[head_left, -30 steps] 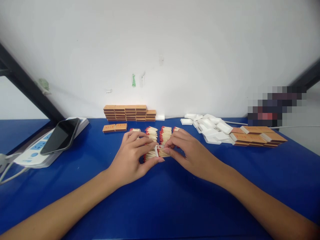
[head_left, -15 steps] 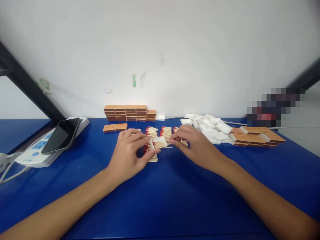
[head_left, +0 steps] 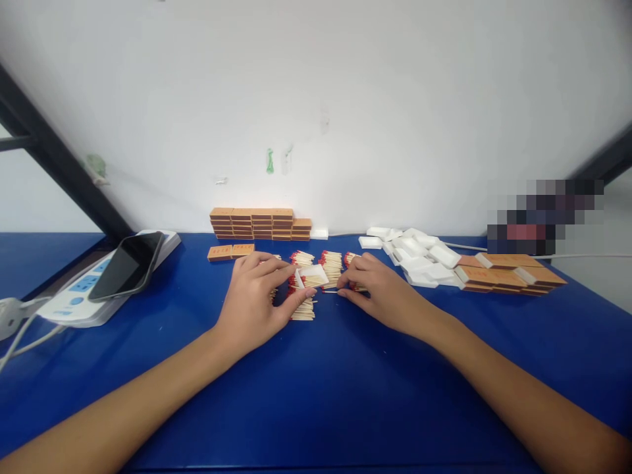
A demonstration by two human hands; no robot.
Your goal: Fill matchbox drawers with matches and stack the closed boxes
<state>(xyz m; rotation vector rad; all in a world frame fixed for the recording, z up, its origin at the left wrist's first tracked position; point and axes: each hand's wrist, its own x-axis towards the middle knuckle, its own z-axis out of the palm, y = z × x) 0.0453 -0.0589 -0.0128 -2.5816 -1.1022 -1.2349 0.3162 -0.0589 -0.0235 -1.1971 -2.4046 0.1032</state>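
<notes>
I see bright, even light on the white wall [head_left: 375, 85] and blue table [head_left: 320, 408], with just soft shadows under the left hand [head_left: 251, 303] and right hand [head_left: 385, 296]. The edges look bent, and one blocky blurred patch [head_left: 543, 217] sits at the right.

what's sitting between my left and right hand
In the head view: a small white matchbox tray, gripped by the left hand, and piles of red-tipped matches reaching to the right hand.

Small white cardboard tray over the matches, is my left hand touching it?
Touching. Head view: the left hand pinches the small white cardboard tray by its left end, thumb below, forefinger above.
</notes>
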